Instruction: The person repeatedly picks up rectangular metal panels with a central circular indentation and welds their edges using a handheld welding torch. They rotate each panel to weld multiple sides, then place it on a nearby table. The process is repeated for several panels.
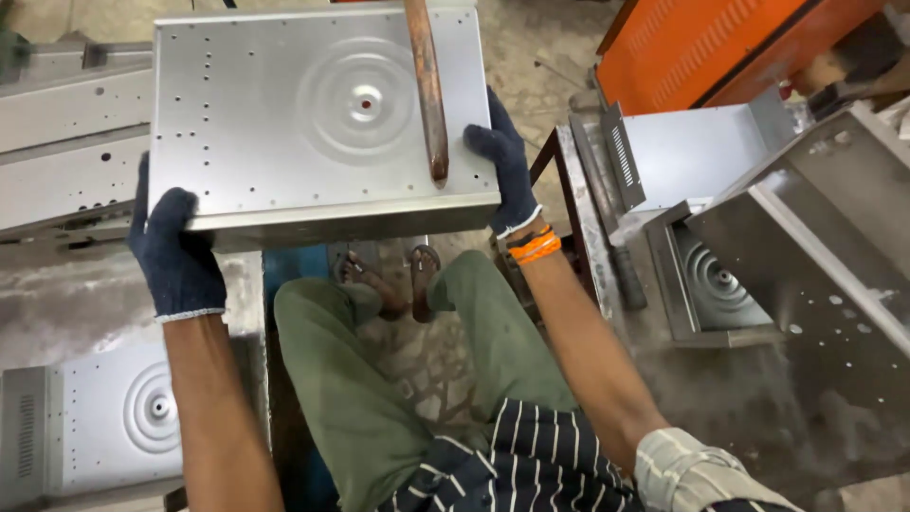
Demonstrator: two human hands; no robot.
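- A worn concrete floor (540,66), dusty and stained, runs under the workplace.
- Pressed metal panels (104,417) lie stacked at lower left; more grey sheets (66,142) are piled at upper left.
- An orange louvred cabinet (711,43) stands at upper right, above open metal housings (758,246) crowded on a bench.

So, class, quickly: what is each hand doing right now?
Left hand: closed on the metal panel's left edge.
Right hand: gripping the panel's right edge.
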